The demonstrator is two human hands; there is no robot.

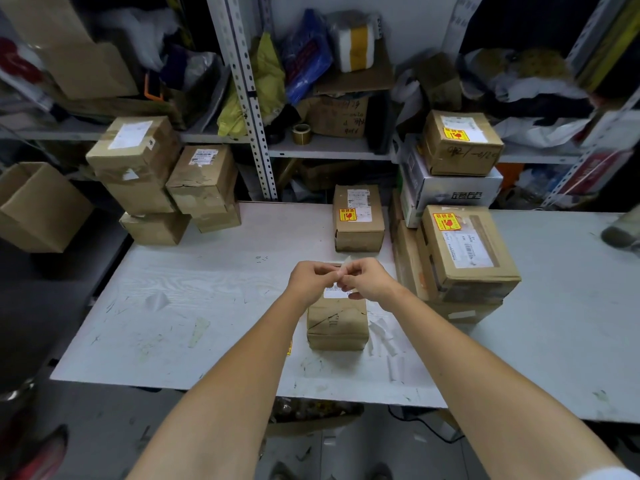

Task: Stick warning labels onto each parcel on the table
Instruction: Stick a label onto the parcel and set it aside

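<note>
Here the left hand (pixel 313 278) and right hand (pixel 369 280) pinch a pale strip (pixel 345 263) over the near parcel (pixel 337 323); labelled parcels (pixel 464 251) crowd the right.

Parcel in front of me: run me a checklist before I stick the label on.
1. Parcel lies flat on the table: ok.
2. Left hand and right hand both pinch the pale strip above it: ok.
3. That strip is the peeled label, not bare backing: cannot tell.
4. Parcel top has no warning label so far: cannot tell, the hands hide its far end.
5. Backing scraps lie off the parcel, on the table to its right: ok.
</note>
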